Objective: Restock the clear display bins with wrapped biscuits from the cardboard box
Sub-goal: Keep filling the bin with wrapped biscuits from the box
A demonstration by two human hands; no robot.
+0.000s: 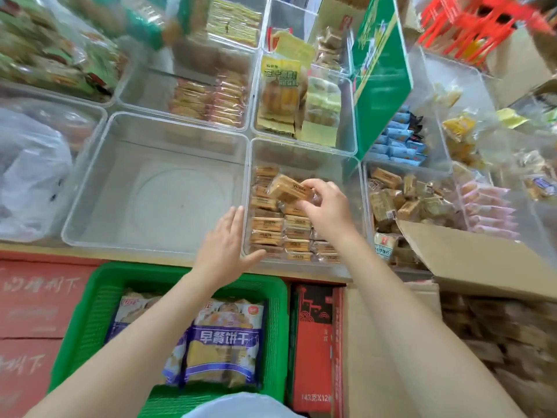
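Note:
My right hand (pixel 327 208) pinches a wrapped brown biscuit (pixel 284 190) and holds it just above the clear display bin (pixel 304 150). Rows of the same wrapped biscuits (pixel 278 233) lie in that bin's near left part. My left hand (pixel 224 245) has straight fingers and rests against the bin's left front corner. The open cardboard box (pixel 470 260) stands at the right, with loose brown biscuits (pixel 512 342) inside it.
A large clear bin (pixel 99 164) with nothing in it stands to the left. Further bins of snacks fill the back and right. A green basket (pixel 90 312) with purple biscuit bags sits below the shelf edge, beside red cartons (pixel 313 351). A green box (pixel 382 70) leans at back.

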